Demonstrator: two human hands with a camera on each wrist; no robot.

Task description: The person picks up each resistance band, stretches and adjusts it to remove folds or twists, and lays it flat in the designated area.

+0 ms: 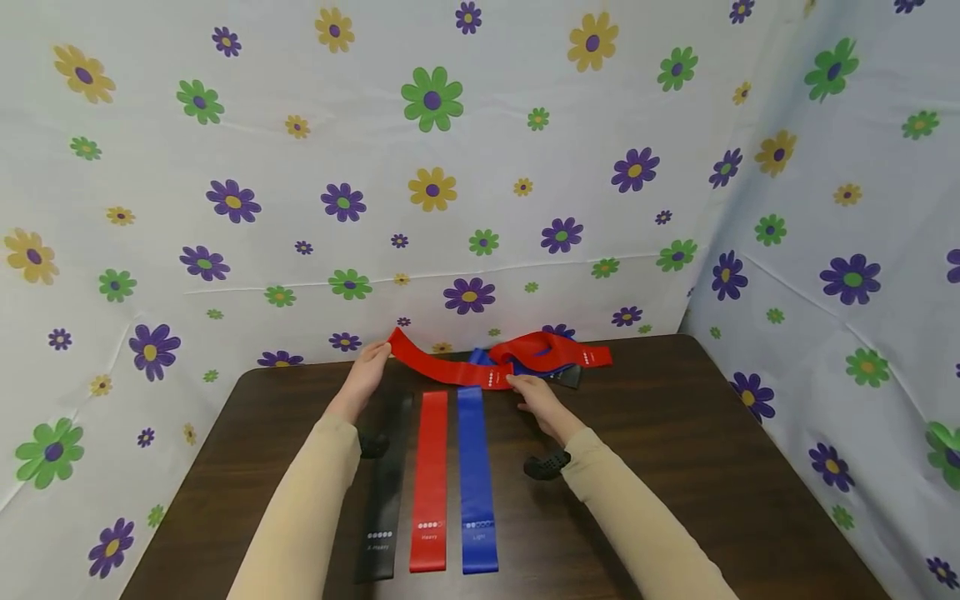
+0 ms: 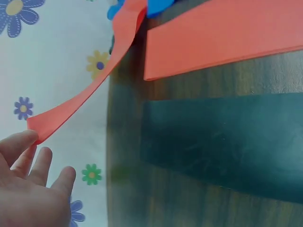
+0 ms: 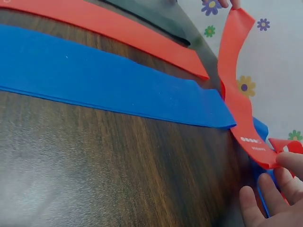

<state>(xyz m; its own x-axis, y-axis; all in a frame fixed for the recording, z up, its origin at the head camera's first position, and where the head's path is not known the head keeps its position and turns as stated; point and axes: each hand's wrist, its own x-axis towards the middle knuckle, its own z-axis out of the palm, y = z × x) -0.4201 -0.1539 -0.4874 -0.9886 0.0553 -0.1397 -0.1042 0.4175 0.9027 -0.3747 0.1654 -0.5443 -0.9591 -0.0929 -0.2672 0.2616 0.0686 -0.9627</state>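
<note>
A red resistance band [image 1: 442, 369] marked with white dots and lettering hangs slack between my two hands at the back of the table. My left hand [image 1: 365, 372] pinches its left end between thumb and finger, raised against the flowered cloth. Its right end is pinched by my right hand [image 1: 541, 398], lower down beside the loose pile. In that pile lie another red band [image 1: 596, 357], a blue band [image 3: 260, 128] and a black band [image 1: 566, 377], partly covering each other. The right wrist view shows the held band's printed end [image 3: 255, 146] at my right fingertips.
Flat on the dark wooden table [image 1: 637, 467] lie three bands side by side: black [image 1: 384, 492] labelled X-Heavy, red [image 1: 429, 483] labelled Heavy and blue [image 1: 477, 483] labelled Light. A white flowered cloth [image 1: 480, 150] hangs behind the table and along its right side.
</note>
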